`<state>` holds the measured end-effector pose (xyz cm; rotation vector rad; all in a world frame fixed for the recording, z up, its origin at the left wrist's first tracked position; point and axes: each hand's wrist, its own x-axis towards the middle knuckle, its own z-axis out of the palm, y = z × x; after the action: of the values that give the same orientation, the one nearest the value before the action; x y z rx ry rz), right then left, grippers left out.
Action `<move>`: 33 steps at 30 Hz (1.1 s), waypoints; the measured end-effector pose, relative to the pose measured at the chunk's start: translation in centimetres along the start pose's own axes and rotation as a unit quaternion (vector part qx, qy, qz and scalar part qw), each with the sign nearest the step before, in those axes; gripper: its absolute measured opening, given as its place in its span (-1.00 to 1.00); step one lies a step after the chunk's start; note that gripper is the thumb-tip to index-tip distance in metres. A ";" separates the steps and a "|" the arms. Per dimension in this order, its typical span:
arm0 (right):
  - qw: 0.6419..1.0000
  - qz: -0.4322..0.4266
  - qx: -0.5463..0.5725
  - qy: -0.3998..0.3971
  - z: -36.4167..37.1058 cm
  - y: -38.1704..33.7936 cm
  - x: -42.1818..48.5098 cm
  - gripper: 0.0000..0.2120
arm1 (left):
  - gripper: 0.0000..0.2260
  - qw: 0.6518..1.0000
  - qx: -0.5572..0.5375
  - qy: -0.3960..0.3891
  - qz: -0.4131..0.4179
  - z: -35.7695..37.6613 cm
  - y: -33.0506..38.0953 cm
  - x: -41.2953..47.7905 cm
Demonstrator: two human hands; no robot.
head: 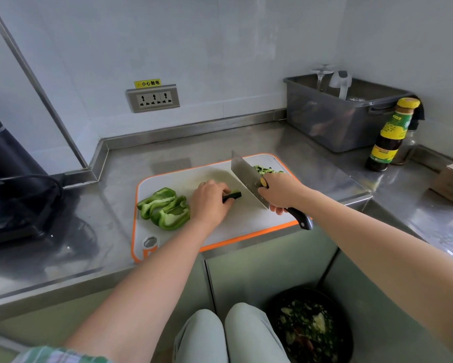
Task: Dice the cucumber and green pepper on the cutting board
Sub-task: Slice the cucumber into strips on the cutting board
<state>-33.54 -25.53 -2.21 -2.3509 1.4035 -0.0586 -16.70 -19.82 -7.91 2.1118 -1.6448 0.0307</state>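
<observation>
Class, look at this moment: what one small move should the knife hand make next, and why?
Probably bring the cleaver down across the short cucumber stub the left hand pins on the cutting board: the right hand holds the blade just beside its free end, and diced cucumber lies behind the blade.

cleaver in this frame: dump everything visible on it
The cleaver has a broad rectangular blade, bright steel by its look, and a dark handle with a pale end cap pointing toward the person. The right hand grips it where blade meets handle. The blade stands on edge above the cutting board, running away from the person, just right of the cucumber piece that the left hand holds. Diced cucumber lies beyond it to the right. Whether the edge touches the board cannot be told.
</observation>
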 end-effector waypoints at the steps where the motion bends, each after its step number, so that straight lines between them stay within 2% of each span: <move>1: 1.000 0.000 -0.009 0.006 -0.1 -0.1 0.0 -0.84 | -0.82 1.000 0.001 0.010 -0.007 0.0 0.2 -0.1; 4: 0.999 -0.008 0.009 0.039 -0.5 -0.4 0.0 -0.84 | -0.86 0.999 -0.001 0.040 -0.029 0.4 0.5 -0.3; 6: 0.998 -0.018 0.031 0.054 -0.7 -0.7 -0.2 -0.82 | -0.81 0.997 0.005 0.062 -0.038 0.7 0.6 -0.4; 9: 0.999 -0.029 0.005 0.032 -1.0 -1.3 -0.3 -0.87 | -0.75 0.995 0.021 0.082 -0.053 1.1 0.5 -0.6; 11: 0.999 -0.028 -0.011 0.022 -1.1 -1.6 -0.3 -0.90 | -0.80 0.997 0.008 0.067 -0.043 1.3 0.4 -0.4; 13: 0.999 -0.027 -0.021 0.020 -1.2 -1.7 -0.4 -0.90 | -0.85 0.997 -0.055 0.042 -0.023 1.4 0.1 0.0; 17: 0.998 -0.032 -0.050 0.006 -1.9 -2.0 -0.8 -0.89 | -0.85 0.993 -0.114 0.000 0.005 1.2 -0.2 0.4; 24: 0.997 -0.023 -0.068 0.002 -2.0 -2.6 -0.9 -0.88 | -0.89 0.985 -0.165 0.048 0.007 2.4 -0.7 0.0; 29: 0.997 -0.019 -0.075 -0.011 -1.8 -3.0 -0.4 -0.84 | -0.90 0.980 -0.192 0.057 -0.002 2.0 -0.6 -0.2; 33: 0.997 -0.002 -0.077 -0.024 -1.0 -3.4 0.1 -0.88 | -0.91 0.977 -0.207 0.051 0.015 1.3 -0.4 -0.4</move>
<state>-30.88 -24.49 -0.05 -2.4617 1.4266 0.1090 -16.80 -19.88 -9.28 1.7409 -1.4716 -0.1769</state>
